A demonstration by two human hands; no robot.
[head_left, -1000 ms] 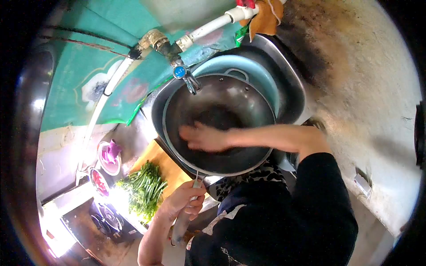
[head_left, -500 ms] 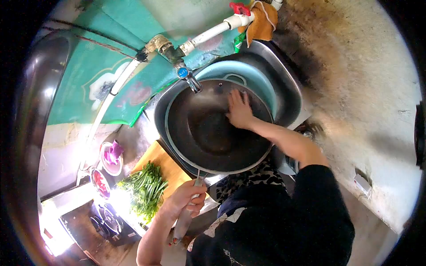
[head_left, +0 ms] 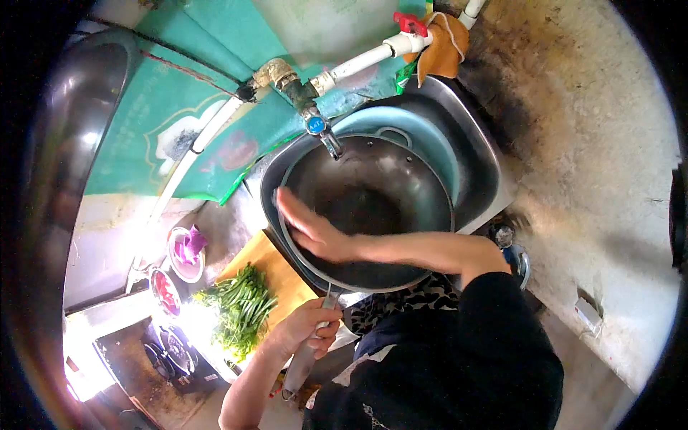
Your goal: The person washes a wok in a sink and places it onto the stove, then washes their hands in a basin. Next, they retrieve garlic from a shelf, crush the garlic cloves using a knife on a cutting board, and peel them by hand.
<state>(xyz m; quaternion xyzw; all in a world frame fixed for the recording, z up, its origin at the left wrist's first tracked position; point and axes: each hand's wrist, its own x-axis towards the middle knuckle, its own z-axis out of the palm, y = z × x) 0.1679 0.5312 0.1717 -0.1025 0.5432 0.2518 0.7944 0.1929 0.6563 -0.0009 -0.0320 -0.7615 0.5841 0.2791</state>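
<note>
A large dark wok (head_left: 387, 179) rests over a light blue basin (head_left: 438, 149) in the metal sink (head_left: 481, 154), below the tap (head_left: 324, 130). My left hand (head_left: 314, 328) is wrapped round the wok's handle (head_left: 299, 369) at the near side. Inside the wok, my right hand (head_left: 313, 228) lies against the left inner wall, fingers stretched toward the rim and slightly blurred. Nothing shows in my right hand.
Left of the sink, green leafy vegetables (head_left: 240, 304) lie on a wooden cutting board (head_left: 276, 269). Beyond are a bowl with something purple (head_left: 188, 251) and a bowl with red pieces (head_left: 165, 292). A white pipe (head_left: 362, 61) runs along the wall behind the sink.
My right hand has swept from the left side of the wok to its upper right, then back to the left wall. My left hand has kept its hold on the handle.
</note>
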